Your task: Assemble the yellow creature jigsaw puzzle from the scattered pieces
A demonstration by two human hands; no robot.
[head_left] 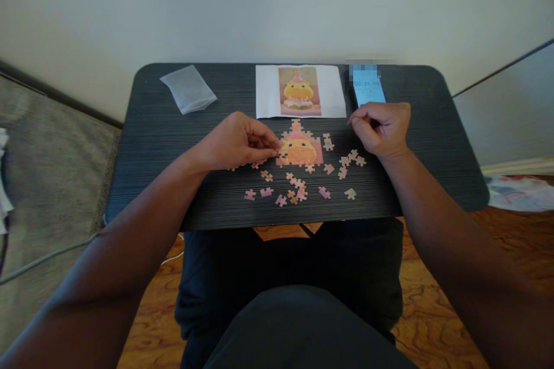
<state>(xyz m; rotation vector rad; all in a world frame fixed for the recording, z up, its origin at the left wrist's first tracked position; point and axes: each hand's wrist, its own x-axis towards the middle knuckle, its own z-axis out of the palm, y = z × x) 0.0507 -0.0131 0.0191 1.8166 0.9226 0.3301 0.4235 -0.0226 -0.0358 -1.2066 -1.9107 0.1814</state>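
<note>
A partly joined jigsaw puzzle (300,151) lies mid-table, showing a yellow figure with a pink party hat. At its left edge my left hand (244,141) is closed in a pinch on a small puzzle piece (282,154), which the fingertips partly cover. My right hand (381,125) rests as a loose fist to the right of the puzzle, just below the phone, with nothing visible in its fingers. Several loose puzzle pieces (302,193) are scattered below the joined part. A small joined cluster (352,158) sits near my right wrist, and other pieces are partly hidden under my left hand.
Behind the puzzle lies a white sheet (268,91) with the printed reference picture (298,91). A lit phone (367,85) is at the back right, a clear plastic bag (188,90) at the back left. The dark table (156,144) stands against a wall.
</note>
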